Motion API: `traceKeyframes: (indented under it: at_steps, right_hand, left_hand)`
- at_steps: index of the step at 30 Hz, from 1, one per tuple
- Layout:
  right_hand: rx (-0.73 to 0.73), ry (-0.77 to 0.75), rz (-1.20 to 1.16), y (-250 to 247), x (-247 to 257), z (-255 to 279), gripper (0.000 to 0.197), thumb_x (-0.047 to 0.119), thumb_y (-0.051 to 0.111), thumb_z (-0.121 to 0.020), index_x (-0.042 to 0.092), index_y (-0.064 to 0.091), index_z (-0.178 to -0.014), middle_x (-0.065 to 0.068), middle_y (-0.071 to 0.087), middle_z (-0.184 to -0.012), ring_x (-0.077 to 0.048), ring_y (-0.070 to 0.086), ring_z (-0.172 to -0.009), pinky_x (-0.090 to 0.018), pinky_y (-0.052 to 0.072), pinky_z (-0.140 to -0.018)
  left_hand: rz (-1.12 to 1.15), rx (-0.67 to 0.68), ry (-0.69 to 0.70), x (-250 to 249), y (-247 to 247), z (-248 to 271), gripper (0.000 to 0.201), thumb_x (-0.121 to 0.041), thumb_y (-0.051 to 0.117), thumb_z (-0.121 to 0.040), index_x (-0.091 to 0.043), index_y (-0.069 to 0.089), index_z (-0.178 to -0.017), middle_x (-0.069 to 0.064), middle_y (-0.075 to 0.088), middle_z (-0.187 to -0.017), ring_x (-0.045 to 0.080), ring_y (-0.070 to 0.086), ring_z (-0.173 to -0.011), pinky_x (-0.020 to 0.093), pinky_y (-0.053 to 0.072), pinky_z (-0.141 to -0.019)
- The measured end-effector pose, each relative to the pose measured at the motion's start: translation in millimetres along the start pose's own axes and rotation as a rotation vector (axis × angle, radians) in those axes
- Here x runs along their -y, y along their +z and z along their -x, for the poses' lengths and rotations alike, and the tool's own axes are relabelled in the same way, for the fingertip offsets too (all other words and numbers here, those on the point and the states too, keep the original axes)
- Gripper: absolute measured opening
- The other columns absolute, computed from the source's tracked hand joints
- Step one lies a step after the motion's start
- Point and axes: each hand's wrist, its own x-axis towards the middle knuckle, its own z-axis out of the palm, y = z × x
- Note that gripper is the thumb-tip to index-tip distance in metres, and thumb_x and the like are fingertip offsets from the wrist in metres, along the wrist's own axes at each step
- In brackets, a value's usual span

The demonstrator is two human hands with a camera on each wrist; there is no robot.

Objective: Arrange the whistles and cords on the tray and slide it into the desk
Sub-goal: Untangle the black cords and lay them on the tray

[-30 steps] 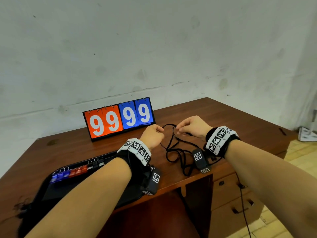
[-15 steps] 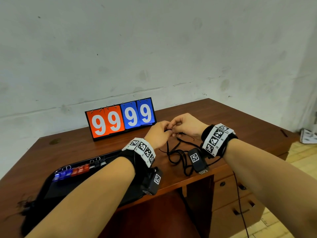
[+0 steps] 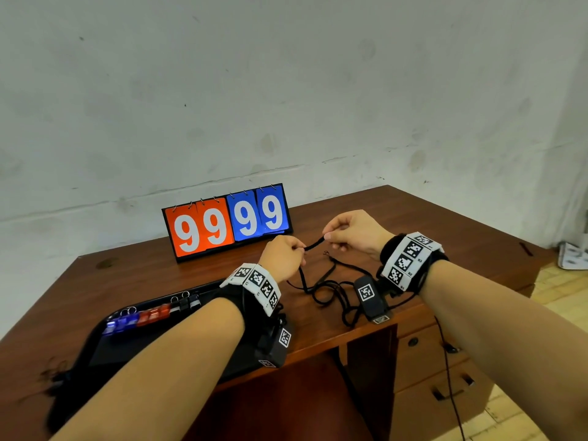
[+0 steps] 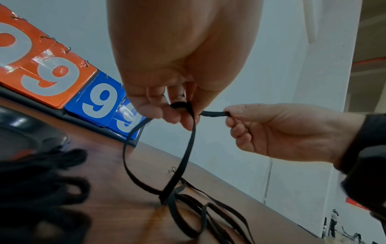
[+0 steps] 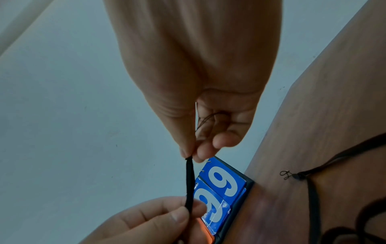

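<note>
Right now I am looking down over both forearms at a brown wooden tabletop [image 3: 429, 218] set against a pale wall. At its far edge stands a flip scoreboard [image 3: 227, 219], two orange and two blue cards, all showing nine. On the left, partly under my left arm, lies a black tray [image 3: 105, 329] with a row of whistles [image 3: 152, 313] along its far side: blue, red, then black.

Between the tray and the right edge, a loose tangle of black cords [image 3: 331, 294] sprawls on the wood, well off the tray. One cord [image 3: 313, 244] rises from that tangle into my hands.

My left hand [image 3: 281, 261] has its grip pinched on the cord, with a loop curled round the fingertips. My right hand [image 3: 353, 235] pinches the cord's end between thumb and forefinger, and the short stretch between the two hands is pulled straight.

The risk, as I judge it, lies in the heap below. Pulling this cord free may tighten a knot, or drag the other cords toward the near edge and off it. A loosely folded cord could also spring open on the tray, spill over the rim and snag when the tray slides into the desk.
</note>
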Motion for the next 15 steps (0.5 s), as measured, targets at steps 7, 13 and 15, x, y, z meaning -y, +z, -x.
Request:
traceKeyframes:
  at_steps: [7, 13, 15]
  right_hand:
    - [0.033, -0.15, 0.161, 12, 16, 0, 0.014, -0.002, 0.064, -0.088, 0.006, 0.074, -0.095, -0.005, 0.069, -0.072, -0.013, 0.063, -0.066, -0.021, 0.051, -0.06]
    - [0.049, -0.267, 0.259, 24, 31, 1, 0.017, 0.0, 0.068, -0.081, 0.012, 0.078, -0.088, 0.007, 0.071, -0.073, 0.001, 0.064, -0.068, -0.015, 0.048, -0.067]
    - [0.035, -0.293, 0.264, 28, 35, 2, 0.017, 0.001, 0.07, -0.079, 0.015, 0.077, -0.086, 0.008, 0.071, -0.075, 0.005, 0.063, -0.067, -0.014, 0.048, -0.069]
  left_hand:
    - [-0.003, 0.004, 0.038, -8, -13, 5, 0.039, -0.027, 0.067, -0.083, -0.021, 0.064, -0.122, -0.005, 0.064, -0.116, 0.011, 0.061, -0.106, 0.03, 0.051, -0.094]
    - [0.059, -0.073, 0.137, -17, -28, 11, 0.021, -0.028, 0.07, -0.087, -0.017, 0.07, -0.105, 0.0, 0.07, -0.092, 0.015, 0.066, -0.088, 0.03, 0.055, -0.081]
    - [0.084, -0.094, 0.125, -16, -32, 13, 0.018, -0.02, 0.069, -0.088, -0.015, 0.07, -0.105, 0.002, 0.071, -0.093, 0.016, 0.067, -0.089, 0.029, 0.055, -0.082]
